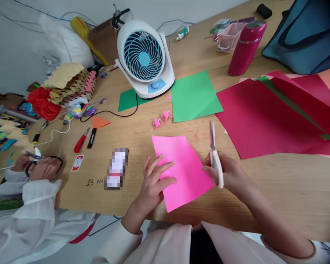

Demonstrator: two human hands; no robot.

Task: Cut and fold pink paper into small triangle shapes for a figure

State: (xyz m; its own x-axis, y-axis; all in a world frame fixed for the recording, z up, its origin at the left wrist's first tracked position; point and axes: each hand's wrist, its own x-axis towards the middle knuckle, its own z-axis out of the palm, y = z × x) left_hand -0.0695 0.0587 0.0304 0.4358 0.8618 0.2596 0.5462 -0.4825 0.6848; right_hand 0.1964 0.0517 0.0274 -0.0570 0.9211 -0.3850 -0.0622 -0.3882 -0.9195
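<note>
A bright pink sheet of paper (181, 168) lies near the table's front edge. My left hand (155, 179) rests on its left side with the fingers spread. My right hand (227, 168) is closed on white-handled scissors (216, 163), whose blades point away from me, just right of the sheet's right edge. The thumb of that hand is at the paper's edge. Small pink paper cutouts (161, 119) lie beyond the sheet. Behind them is a green sheet (196, 97), and large dark red sheets (253, 117) spread to the right.
A white fan (144, 58) stands at the back, a red bottle (247, 47) and blue bag (299, 40) back right. A phone (117, 168), red cutter (81, 140) and black cutter (92, 138) lie left. At far left another person's hands (45, 168) hold scissors.
</note>
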